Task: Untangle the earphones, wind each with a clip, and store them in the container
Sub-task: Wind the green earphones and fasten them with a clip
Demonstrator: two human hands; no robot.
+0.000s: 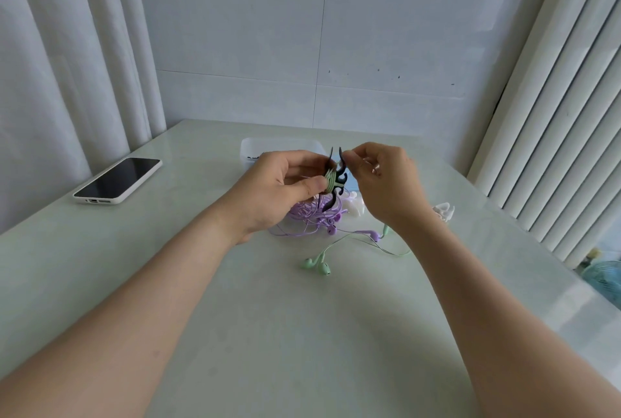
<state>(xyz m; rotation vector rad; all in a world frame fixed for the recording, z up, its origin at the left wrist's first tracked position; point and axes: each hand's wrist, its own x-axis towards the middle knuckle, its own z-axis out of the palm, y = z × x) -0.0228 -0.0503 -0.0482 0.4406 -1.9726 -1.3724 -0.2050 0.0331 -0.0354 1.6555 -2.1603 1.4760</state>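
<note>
Just in front of container (255, 146), left hand (275, 184) grips black clip (341, 179) wound with green cord (330, 181); right hand (381, 179) pinches clip's upper prong. Purple earphones (311, 216) beneath hands, green earbuds (317, 264) farther from container.

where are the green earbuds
In the head view, the mint green earbuds lie on the pale table, centre, nearer the camera than the purple cable tangle.

On the table (268, 333), a phone (117, 180) lies left, the container (268, 145) behind the earphones (312, 219)
</note>
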